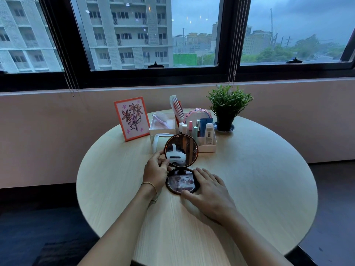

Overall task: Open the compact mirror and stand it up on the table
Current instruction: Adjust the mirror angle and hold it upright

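A round compact mirror (181,150) with a dark brown rim stands open near the middle of the round wooden table (259,179). Its upper half is upright and reflects a white headset; its lower half (180,182) lies flat on the table. My left hand (155,169) grips the left edge of the upright half with thumb and fingers. My right hand (207,191) rests over the right side of the flat half, thumb at its front edge and fingers along its rim.
Behind the mirror stands a white organiser (208,146) with cosmetics, a comb (177,108) and a pink hairband. A framed flower drawing (132,118) is at the back left, a potted plant (227,106) at the back right. A window runs above the wall.
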